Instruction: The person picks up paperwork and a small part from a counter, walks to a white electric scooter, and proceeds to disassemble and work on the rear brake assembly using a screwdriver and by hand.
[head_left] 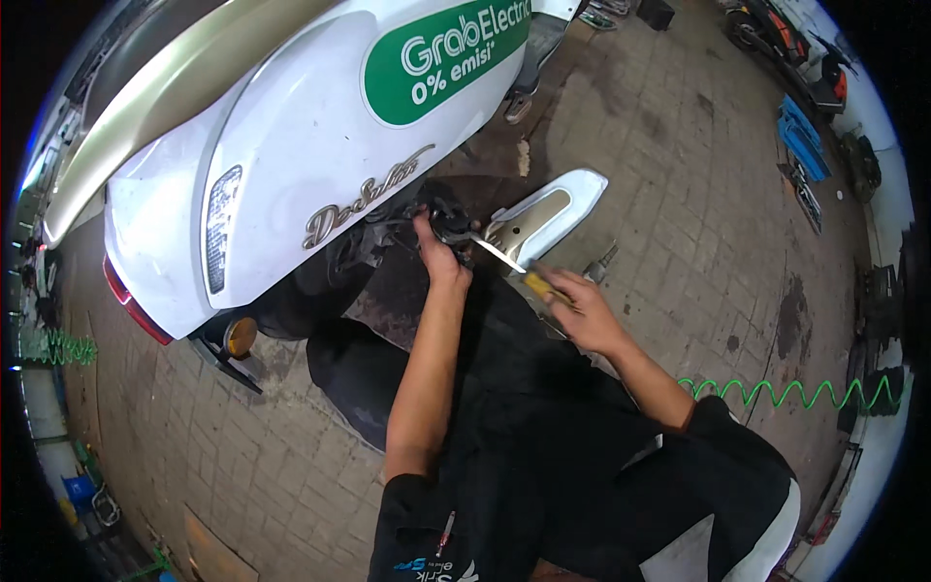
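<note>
My right hand (589, 312) is wrapped round the yellow handle of a screwdriver (537, 283). Its bright shaft slants up and left, the tip reaching a dark mechanical part (448, 215) under the side of a white scooter (291, 126). Around that dark part my left hand (442, 254) is closed, its thumb up along the near side and its other fingers mostly hidden. Just beyond the shaft is a white, loop-shaped scooter piece (580, 186) with a beige inner face; whether it is attached cannot be made out.
The scooter's rear, with a red tail light (134, 303) and an orange reflector (240, 337), is at left. A green coiled hose (776, 396) stretches along the right. Blue plastic (803, 138) lies on the paved floor (669, 175) near another scooter (790, 48).
</note>
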The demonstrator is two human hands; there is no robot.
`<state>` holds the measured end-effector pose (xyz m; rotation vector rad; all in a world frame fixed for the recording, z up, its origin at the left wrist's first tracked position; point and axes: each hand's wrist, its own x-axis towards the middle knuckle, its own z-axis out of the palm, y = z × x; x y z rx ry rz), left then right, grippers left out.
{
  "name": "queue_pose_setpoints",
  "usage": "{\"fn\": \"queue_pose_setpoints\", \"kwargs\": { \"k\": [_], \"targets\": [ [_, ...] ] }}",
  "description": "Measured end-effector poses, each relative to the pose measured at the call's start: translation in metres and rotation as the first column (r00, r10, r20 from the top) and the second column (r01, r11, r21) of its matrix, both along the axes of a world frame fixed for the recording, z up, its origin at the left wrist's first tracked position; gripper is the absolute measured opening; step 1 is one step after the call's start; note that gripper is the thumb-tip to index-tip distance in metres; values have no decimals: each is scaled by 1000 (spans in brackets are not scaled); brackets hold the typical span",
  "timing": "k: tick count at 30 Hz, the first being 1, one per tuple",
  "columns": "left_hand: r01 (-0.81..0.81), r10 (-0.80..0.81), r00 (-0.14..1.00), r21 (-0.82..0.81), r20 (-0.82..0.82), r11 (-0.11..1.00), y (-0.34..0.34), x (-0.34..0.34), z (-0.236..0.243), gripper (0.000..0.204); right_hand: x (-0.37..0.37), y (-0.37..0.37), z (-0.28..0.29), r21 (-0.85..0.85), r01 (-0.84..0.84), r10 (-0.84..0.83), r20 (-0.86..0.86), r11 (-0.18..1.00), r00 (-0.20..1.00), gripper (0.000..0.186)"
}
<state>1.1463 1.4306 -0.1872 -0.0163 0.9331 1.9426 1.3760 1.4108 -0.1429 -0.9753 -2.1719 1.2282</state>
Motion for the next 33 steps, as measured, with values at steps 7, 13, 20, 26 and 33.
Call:
{"fn": "queue_pose_setpoints", "kwargs": {
  "k": [7,13,20,26,33],
  "targets": [
    [22,-24,999,-60,-37,998,-1,2,-25,51,-39,-4,14,56,-65,63,35,996,997,43],
    [25,-29,997,62,75,998,5,7,-26,44,-57,-17,-7,92,-14,18,-43,996,999,50],
    [-56,44,992,99,115,994,5,13,-8,39,-69,0,2,-201,-6,12,26,980,1000,41],
    [-33,19,994,135,107,990,9,6,4,50,-86,-12,2,-373,56,-149,-225,926,963,37],
    [-36,25,998,187,65,982,4,6,2,52,-88,-26,-19,-194,75,-142,-363,978,921,37]
  ]
}}
